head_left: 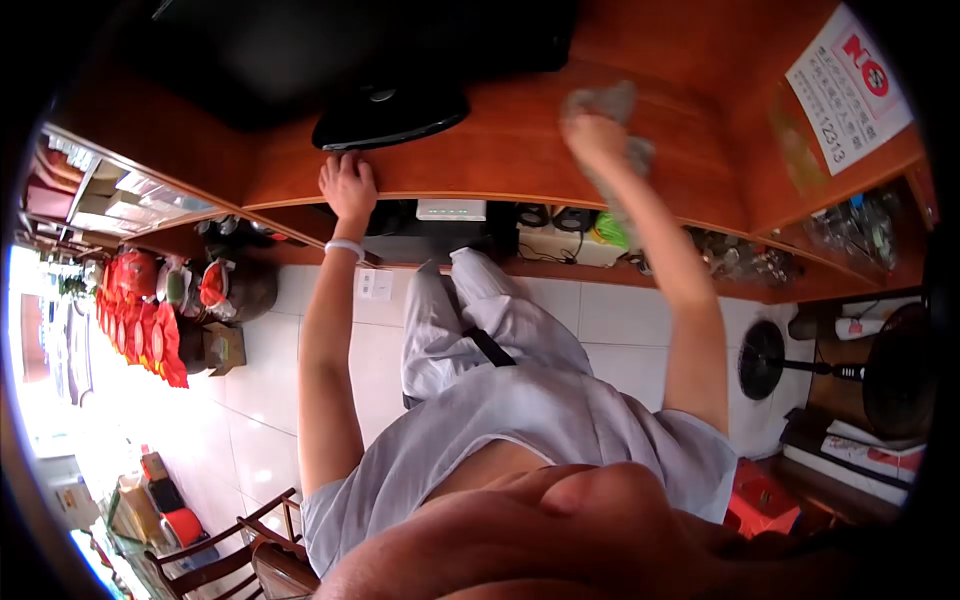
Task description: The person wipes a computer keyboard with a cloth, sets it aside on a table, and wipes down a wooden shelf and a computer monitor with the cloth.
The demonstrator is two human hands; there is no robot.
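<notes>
The right hand (595,138) partly hides the cloth (612,98) — the screen (330,55) is cropped above.

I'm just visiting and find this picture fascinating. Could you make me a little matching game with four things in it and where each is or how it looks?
Things:
1. cloth
2. left hand
3. white box with small lights
4. paper notice

Places and looks:
A. below the wooden shelf
B. printed with "NO" in large red letters
C. bunched in the right hand
D. at the shelf's front edge, near the black stand base

Right pairs: 1-C, 2-D, 3-A, 4-B.
</notes>
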